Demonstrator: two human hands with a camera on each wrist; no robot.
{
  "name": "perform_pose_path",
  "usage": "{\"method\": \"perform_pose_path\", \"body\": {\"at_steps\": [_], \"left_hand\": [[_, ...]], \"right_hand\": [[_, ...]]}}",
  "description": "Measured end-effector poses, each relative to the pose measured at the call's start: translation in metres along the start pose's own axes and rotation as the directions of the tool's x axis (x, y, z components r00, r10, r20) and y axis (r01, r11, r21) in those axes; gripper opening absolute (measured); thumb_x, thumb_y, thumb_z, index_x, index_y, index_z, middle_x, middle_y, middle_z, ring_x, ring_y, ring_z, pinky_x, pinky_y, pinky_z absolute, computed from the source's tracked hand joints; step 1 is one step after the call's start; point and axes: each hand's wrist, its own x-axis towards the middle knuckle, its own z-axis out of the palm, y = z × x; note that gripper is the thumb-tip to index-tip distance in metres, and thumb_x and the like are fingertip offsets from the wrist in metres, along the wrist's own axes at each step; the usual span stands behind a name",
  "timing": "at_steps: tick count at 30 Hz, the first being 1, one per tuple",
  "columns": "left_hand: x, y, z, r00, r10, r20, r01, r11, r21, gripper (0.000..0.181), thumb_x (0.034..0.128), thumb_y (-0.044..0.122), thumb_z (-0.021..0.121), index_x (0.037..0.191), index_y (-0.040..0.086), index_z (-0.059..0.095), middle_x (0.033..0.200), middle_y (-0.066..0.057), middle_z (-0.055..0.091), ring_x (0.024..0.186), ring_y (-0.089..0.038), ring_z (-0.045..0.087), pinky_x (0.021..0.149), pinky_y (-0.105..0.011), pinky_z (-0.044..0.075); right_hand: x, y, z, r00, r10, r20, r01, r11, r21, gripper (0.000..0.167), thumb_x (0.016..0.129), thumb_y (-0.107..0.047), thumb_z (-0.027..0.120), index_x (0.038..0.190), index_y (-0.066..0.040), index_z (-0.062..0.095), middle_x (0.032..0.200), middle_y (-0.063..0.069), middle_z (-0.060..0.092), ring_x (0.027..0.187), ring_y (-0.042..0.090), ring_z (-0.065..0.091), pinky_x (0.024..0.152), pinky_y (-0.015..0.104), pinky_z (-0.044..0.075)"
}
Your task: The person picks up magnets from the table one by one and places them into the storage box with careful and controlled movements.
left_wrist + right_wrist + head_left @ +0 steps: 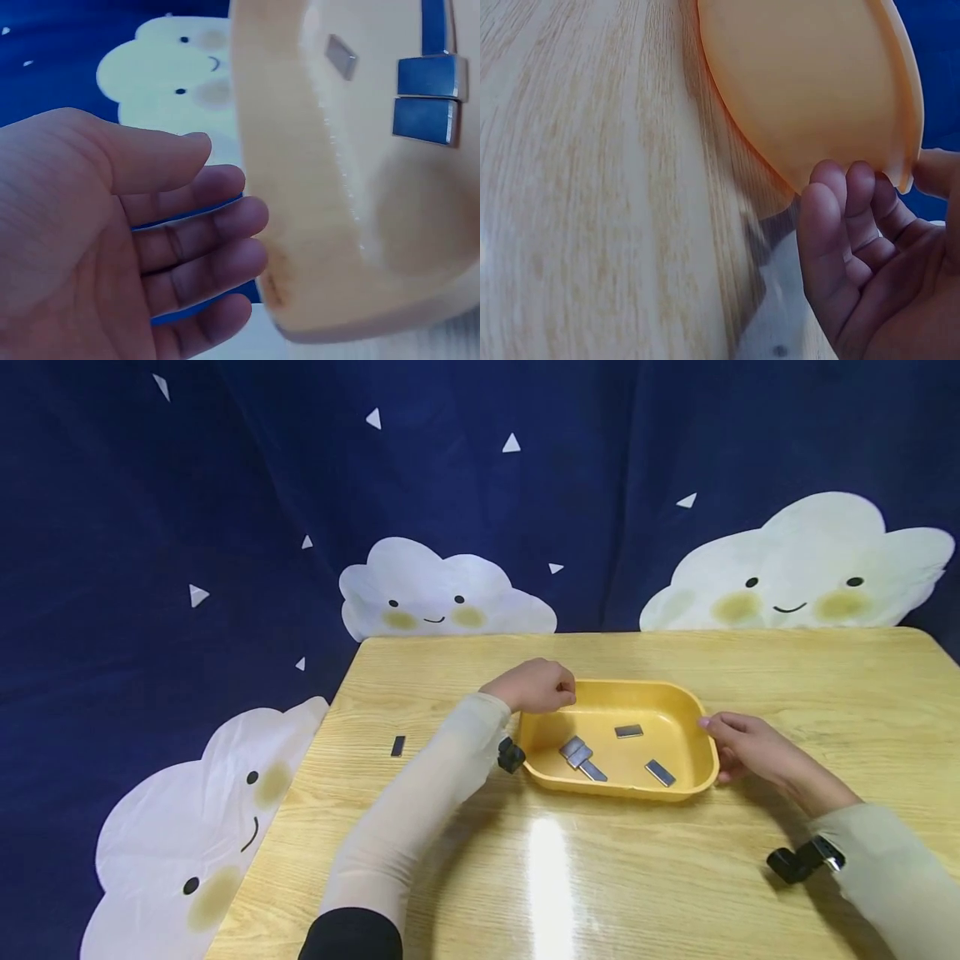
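Note:
A yellow plastic basin [660, 695] sits on the table with several small, flat, dark grey metallic blocks inside. One block [628, 732] lies toward the back and another [660, 772] nearer the front right. Others form a touching cluster [576, 752] at the left. My left hand [538, 685] is by the basin's far left corner; its fingers are loosely bent and hold nothing in the left wrist view. At the right end, my right hand [750, 747] grips the rim, thumb on top and fingers [821, 217] under it against the outer wall.
A lone dark block [398, 746] lies on the wooden table [465, 902], left of the basin. Behind the table hangs a dark blue curtain [450, 485] with clouds and white triangles. Both wrists carry small black cameras [511, 755].

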Motion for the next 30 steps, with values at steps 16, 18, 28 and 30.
{"method": "perform_pose_path", "body": {"at_steps": [16, 18, 28, 30], "left_hand": [[-0.051, -0.017, -0.022, 0.987, -0.064, -0.15, 0.071, 0.997, 0.039, 0.022, 0.1007, 0.026, 0.055, 0.109, 0.013, 0.071, 0.106, 0.0, 0.072, 0.096, -0.016, 0.063, 0.091, -0.033, 0.05], [-0.06, -0.022, -0.023, 0.984, -0.058, -0.171, 0.066, 0.997, 0.039, 0.021, 0.1003, 0.025, 0.056, 0.109, 0.013, 0.071, 0.107, -0.001, 0.072, 0.099, -0.017, 0.064, 0.093, -0.034, 0.05], [-0.095, -0.045, -0.018, 0.973, -0.111, -0.204, 0.103, 0.994, -0.047, 0.022, 0.0996, 0.023, 0.057, 0.109, 0.01, 0.071, 0.109, -0.004, 0.072, 0.106, -0.021, 0.065, 0.097, -0.038, 0.05], [-0.1, -0.049, -0.016, 0.969, -0.141, -0.201, 0.129, 0.989, -0.073, 0.022, 0.0997, 0.023, 0.057, 0.11, 0.009, 0.071, 0.11, -0.005, 0.072, 0.106, -0.022, 0.065, 0.097, -0.039, 0.051]], "right_hand": [[0.0, 0.0, -0.002, 1.0, -0.003, 0.009, 0.002, 1.0, 0.026, 0.04, 0.107, -0.039, 0.04, 0.095, -0.003, 0.053, 0.079, -0.002, 0.062, 0.067, 0.009, 0.064, 0.061, 0.032, 0.059], [-0.001, -0.001, -0.002, 1.0, 0.0, 0.006, 0.0, 1.0, 0.028, 0.039, 0.106, -0.039, 0.041, 0.094, -0.004, 0.053, 0.077, -0.002, 0.062, 0.066, 0.01, 0.064, 0.062, 0.032, 0.059], [-0.001, -0.007, -0.004, 0.999, -0.025, -0.021, 0.024, 1.0, -0.018, 0.041, 0.106, -0.032, 0.043, 0.111, 0.008, 0.051, 0.082, -0.002, 0.061, 0.072, 0.008, 0.064, 0.065, 0.032, 0.059], [0.0, -0.008, -0.004, 0.999, -0.029, -0.024, 0.029, 0.999, -0.02, 0.039, 0.106, -0.029, 0.043, 0.11, 0.008, 0.051, 0.081, -0.001, 0.061, 0.071, 0.008, 0.063, 0.065, 0.032, 0.059]]}}
